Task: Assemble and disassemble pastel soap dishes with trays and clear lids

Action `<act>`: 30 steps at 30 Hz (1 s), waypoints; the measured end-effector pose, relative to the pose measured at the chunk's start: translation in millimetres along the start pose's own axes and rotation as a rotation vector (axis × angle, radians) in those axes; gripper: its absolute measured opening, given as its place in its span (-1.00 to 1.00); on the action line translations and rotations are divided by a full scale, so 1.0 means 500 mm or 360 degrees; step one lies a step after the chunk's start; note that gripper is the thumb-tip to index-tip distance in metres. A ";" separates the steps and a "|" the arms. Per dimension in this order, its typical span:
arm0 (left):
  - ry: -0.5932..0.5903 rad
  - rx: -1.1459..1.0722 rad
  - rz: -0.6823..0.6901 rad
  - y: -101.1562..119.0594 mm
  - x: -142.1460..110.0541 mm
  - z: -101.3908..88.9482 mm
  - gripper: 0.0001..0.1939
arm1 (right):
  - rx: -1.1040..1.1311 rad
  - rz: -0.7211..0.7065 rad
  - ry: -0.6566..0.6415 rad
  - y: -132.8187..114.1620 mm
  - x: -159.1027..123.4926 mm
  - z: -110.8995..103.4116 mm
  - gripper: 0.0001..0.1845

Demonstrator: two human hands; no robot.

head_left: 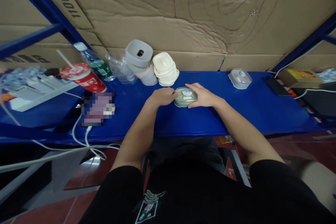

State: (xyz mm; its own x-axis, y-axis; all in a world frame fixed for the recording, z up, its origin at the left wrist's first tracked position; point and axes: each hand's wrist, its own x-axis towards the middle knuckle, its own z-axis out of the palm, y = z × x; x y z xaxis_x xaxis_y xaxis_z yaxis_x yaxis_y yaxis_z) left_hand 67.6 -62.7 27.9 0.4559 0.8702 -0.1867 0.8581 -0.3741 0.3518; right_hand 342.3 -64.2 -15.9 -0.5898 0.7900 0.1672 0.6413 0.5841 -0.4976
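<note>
Between my hands, on the blue tabletop, is a green rounded food container point(183, 102) with a clear lid and a round white label. My left hand point(165, 97) is closed at its left side, with the thumb pressing on the lid's edge. From the right, my right hand point(203, 96) grips the container, thumb at the near side and fingers at the far side. Behind my left hand stand a stack of cream-coloured lids point(165, 65) and a stack of pale containers point(139, 56). Clear plastic lids point(122, 68) lean beside them.
A clear lidded container point(239, 78) sits at the right, near a dark phone point(277, 85). To the left are a red paper cup point(85, 77) with a straw, a water bottle point(96, 62), a blurred-out item point(97, 109) and white cables point(89, 143). Cardboard point(147, 10) forms the back wall.
</note>
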 end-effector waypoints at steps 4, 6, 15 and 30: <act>0.0217 0.0084 -0.0166 0.030 0.012 0.019 -0.28 | -0.0025 0.0010 0.0145 0.021 -0.004 -0.012 0.28; 0.0236 0.0096 -0.0216 0.045 0.012 0.023 -0.20 | -0.0115 0.0118 0.0202 0.036 -0.009 -0.025 0.22; 0.0139 0.0048 -0.0167 0.052 0.012 0.028 -0.24 | -0.0758 0.1070 0.0680 0.091 -0.035 -0.070 0.04; 0.1073 -0.0257 -0.0066 -0.005 0.016 -0.030 -0.39 | -0.0852 0.1203 0.0684 0.117 -0.045 -0.088 -0.17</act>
State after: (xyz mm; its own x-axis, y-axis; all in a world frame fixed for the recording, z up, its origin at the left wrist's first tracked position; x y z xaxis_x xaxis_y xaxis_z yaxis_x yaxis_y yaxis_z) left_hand 65.8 -50.0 39.3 0.1321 0.9115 0.3894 0.8020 -0.3292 0.4985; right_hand 414.6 -39.4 -11.2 0.2185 0.9250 0.3108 0.9702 -0.1717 -0.1710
